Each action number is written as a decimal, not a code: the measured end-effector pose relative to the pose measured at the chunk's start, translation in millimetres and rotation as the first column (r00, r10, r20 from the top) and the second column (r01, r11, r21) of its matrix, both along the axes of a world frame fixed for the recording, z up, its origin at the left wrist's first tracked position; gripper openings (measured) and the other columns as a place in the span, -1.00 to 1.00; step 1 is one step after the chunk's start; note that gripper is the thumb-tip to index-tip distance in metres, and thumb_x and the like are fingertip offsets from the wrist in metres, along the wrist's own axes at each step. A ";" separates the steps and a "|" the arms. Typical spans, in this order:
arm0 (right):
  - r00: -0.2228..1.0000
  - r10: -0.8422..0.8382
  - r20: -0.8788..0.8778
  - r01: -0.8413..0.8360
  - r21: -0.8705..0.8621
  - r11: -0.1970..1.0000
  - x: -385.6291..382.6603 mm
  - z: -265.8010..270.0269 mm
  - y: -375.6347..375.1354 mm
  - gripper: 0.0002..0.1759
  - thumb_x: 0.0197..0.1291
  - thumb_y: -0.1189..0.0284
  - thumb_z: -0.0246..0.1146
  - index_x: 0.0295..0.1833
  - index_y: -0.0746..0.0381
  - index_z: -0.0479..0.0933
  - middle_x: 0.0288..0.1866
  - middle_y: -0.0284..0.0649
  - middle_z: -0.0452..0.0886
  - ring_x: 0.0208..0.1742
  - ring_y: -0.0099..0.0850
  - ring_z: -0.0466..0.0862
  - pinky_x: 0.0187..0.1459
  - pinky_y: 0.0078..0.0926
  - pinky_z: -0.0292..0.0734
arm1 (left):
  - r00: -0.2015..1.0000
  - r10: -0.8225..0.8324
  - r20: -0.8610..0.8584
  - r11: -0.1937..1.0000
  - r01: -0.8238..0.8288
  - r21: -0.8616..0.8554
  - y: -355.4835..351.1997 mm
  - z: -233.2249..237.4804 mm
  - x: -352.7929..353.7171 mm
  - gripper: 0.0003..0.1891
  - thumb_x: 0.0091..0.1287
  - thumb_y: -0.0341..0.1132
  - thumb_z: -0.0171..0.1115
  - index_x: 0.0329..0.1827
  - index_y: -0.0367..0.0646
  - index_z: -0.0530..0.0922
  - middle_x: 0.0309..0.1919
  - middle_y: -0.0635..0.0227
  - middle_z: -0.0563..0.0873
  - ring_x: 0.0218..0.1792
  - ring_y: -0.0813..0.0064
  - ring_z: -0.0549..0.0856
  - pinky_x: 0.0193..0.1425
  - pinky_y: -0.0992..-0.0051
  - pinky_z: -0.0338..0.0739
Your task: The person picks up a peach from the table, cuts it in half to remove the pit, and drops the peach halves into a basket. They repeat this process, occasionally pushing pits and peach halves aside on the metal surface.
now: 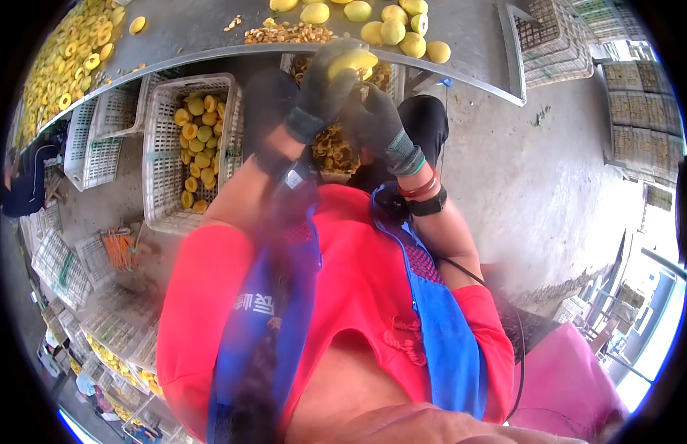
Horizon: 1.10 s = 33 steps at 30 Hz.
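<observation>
My left hand (317,92), in a dark glove, is closed around a yellow peach (352,64) just over the table's near edge. Close beside it, my right hand (374,122), also gloved, has its fingers curled together. A small brownish bit shows at those fingertips, but what the hand grips is too blurred to name. Below both hands, between my knees, stands a crate with yellow-brown scraps (332,152), partly hidden by my arms. Several whole yellow peaches (393,31) lie on the metal table beyond my right hand.
A white plastic crate (152,148) holding peach halves stands left of my legs. On the metal table (195,29) lie a heap of brown pits (288,35) and many cut peaches (77,52) at far left. Stacked crates (554,44) stand right. Another person's dark-clothed leg (34,174) shows at left.
</observation>
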State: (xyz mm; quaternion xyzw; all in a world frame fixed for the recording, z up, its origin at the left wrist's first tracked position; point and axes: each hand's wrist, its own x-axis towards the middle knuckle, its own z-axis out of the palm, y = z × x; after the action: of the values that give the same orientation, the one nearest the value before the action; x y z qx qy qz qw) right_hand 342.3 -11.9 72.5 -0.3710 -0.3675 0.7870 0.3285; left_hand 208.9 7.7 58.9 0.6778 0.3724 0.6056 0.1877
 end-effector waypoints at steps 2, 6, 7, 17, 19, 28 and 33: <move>0.990 0.055 0.131 -0.074 0.150 0.986 5.4 23.9 -6.1 -0.92 0.27 0.48 0.07 -0.26 0.27 0.39 -0.63 -0.33 0.38 -0.75 -0.57 0.35 -0.72 -0.59 0.25 | 0.999 0.013 -0.033 1.000 -0.013 0.014 0.5 0.6 -0.3 -0.72 0.32 -0.30 0.01 -0.03 -0.22 0.59 0.04 0.14 0.56 0.09 0.14 0.51 0.28 0.21 0.34; 0.989 0.128 -0.075 -0.128 0.002 0.992 14.5 25.1 -7.2 -0.90 0.29 0.45 0.08 -0.26 0.27 0.40 -0.64 -0.33 0.38 -0.75 -0.58 0.35 -0.72 -0.60 0.23 | 0.990 0.041 -0.138 0.997 -0.031 0.069 -4.1 11.2 -2.6 -0.72 0.32 -0.30 0.02 -0.03 -0.23 0.58 0.05 0.15 0.56 0.10 0.14 0.51 0.28 0.20 0.34; 0.992 0.126 -0.015 -0.126 0.018 0.992 12.8 28.5 -7.0 -0.89 0.29 0.45 0.08 -0.26 0.26 0.40 -0.64 -0.34 0.38 -0.75 -0.58 0.36 -0.72 -0.60 0.23 | 0.987 0.038 -0.155 0.996 -0.025 0.085 -4.1 12.5 -2.4 -0.72 0.32 -0.30 0.02 -0.03 -0.23 0.58 0.05 0.14 0.56 0.10 0.13 0.51 0.28 0.20 0.34; 0.988 0.125 0.091 -0.133 0.081 0.988 10.0 24.5 -5.5 -0.90 0.30 0.44 0.09 -0.23 0.25 0.41 -0.61 -0.37 0.37 -0.71 -0.60 0.37 -0.69 -0.60 0.27 | 0.987 0.069 -0.142 0.997 -0.064 0.037 -2.1 12.1 -1.6 -0.75 0.31 -0.31 0.05 -0.06 -0.23 0.58 0.03 0.14 0.58 0.10 0.13 0.52 0.28 0.21 0.35; 0.995 0.089 0.052 -0.094 0.103 0.990 9.6 18.0 -7.9 -0.90 0.29 0.44 0.10 -0.24 0.25 0.41 -0.61 -0.37 0.38 -0.70 -0.60 0.37 -0.68 -0.61 0.27 | 0.986 0.075 -0.152 0.997 -0.071 0.031 -2.9 13.2 0.5 -0.75 0.31 -0.30 0.05 -0.06 -0.22 0.59 0.03 0.14 0.58 0.10 0.13 0.52 0.28 0.21 0.35; 0.994 0.012 0.107 -0.020 0.074 0.997 2.1 -6.8 0.6 -0.94 0.26 0.48 0.09 -0.24 0.25 0.40 -0.60 -0.37 0.39 -0.71 -0.59 0.39 -0.70 -0.59 0.28 | 0.991 0.098 -0.096 0.995 -0.098 0.003 0.0 2.7 1.5 -0.69 0.34 -0.19 0.04 -0.05 -0.19 0.61 0.01 0.17 0.61 0.05 0.14 0.55 0.25 0.22 0.36; 0.983 0.166 0.081 -0.168 0.014 0.986 5.0 16.1 -6.9 -0.91 0.24 0.46 0.11 -0.23 0.26 0.42 -0.61 -0.36 0.39 -0.72 -0.58 0.38 -0.73 -0.61 0.24 | 0.998 0.048 0.028 0.982 -0.042 -0.182 -6.5 -18.8 -10.1 -0.56 0.30 0.00 0.13 0.02 -0.19 0.58 -0.02 0.23 0.63 0.05 0.23 0.57 0.22 0.27 0.37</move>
State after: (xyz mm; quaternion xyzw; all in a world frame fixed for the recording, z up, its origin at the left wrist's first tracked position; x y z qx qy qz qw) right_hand 347.3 -18.9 88.6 -0.3666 -0.4181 0.7925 0.2504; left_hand 198.9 1.2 40.1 0.6393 0.4383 0.5841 0.2408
